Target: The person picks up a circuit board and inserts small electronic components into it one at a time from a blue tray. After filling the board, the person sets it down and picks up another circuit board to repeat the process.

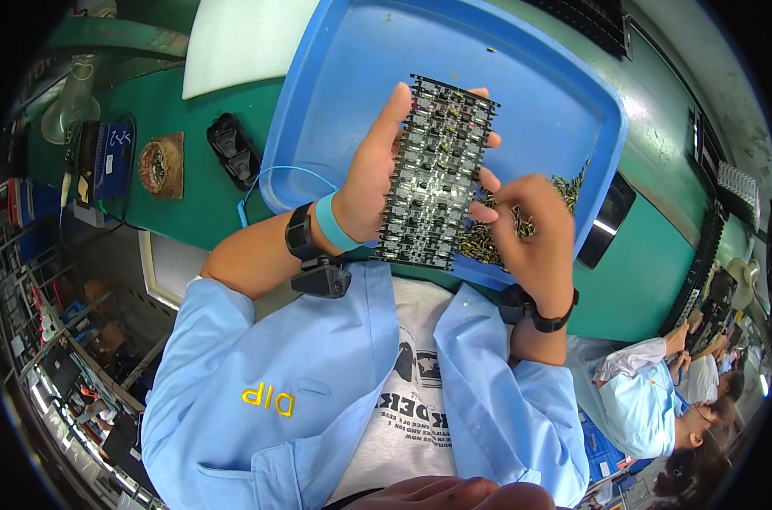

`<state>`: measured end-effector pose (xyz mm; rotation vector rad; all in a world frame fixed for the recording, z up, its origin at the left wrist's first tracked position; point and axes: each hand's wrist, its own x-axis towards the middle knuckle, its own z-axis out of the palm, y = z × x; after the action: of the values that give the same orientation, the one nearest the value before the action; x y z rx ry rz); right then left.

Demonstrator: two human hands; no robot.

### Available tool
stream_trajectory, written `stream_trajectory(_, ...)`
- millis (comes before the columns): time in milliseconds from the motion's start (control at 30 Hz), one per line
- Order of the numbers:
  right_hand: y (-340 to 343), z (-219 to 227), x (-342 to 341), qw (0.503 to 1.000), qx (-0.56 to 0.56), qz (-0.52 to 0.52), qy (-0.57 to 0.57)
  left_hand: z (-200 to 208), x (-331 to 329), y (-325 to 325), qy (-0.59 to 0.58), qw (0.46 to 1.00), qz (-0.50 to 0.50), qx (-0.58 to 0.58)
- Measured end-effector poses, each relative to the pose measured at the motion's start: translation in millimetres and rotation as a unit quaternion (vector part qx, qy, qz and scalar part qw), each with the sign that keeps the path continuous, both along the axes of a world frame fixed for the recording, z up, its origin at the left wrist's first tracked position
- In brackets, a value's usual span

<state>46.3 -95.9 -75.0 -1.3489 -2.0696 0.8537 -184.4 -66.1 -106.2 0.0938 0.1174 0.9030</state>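
Over the blue tray [343, 85], near its centre, the left hand [365, 183] is clamping the long black component panel [437, 174] between thumb and fingers at its sides. At the panel's four o'clock, the right hand [539, 238] is hovering with bent fingers; whether it is pinching a small part cannot be made out. Black-and-yellow components [481, 246] are lying at the tray's five o'clock. Outside, a flat black slab [607, 221] is resting at four o'clock, a black two-well holder [233, 153] at nine.

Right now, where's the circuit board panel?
Head view, centre: the panel is in the left hand, over the blue tray, left of the right hand.
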Motion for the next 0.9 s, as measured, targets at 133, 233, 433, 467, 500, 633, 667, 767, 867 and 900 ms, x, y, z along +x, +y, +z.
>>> stream_trajectory(133,-8,-12,-6,0.983,-0.005,0.151,-0.101,-2,2,0,0.021,0.999,-0.012,-0.031)
stream_trajectory(233,-5,-12,-4,0.987,-0.015,0.133,-0.093,6,7,0,0.026,0.998,-0.014,-0.051)
stream_trajectory(433,6,-11,16,0.999,0.003,0.036,0.015,-12,15,8,0.015,1.0,-0.005,-0.018)
stream_trajectory(467,7,-11,19,0.998,-0.028,0.017,0.053,-13,17,9,0.018,1.0,-0.004,-0.012)
stream_trajectory(500,8,-11,21,0.994,-0.058,-0.003,0.09,-13,18,10,0.021,1.0,-0.002,-0.006)
stream_trajectory(633,9,-16,19,0.977,-0.097,-0.068,0.175,-3,22,11,0.055,0.998,0.005,-0.03)
stream_trajectory(667,8,-18,19,0.97,-0.101,-0.09,0.2,-3,23,10,0.053,0.998,0.003,-0.03)
stream_trajectory(767,8,-19,21,0.955,-0.123,-0.097,0.253,-3,25,11,0.061,0.998,0.004,-0.024)
stream_trajectory(867,11,-15,17,0.93,-0.15,-0.105,0.319,0,24,12,0.067,0.997,0.012,-0.025)
stream_trajectory(900,12,-12,14,0.912,-0.166,-0.113,0.358,1,24,13,0.071,0.997,0.016,-0.026)
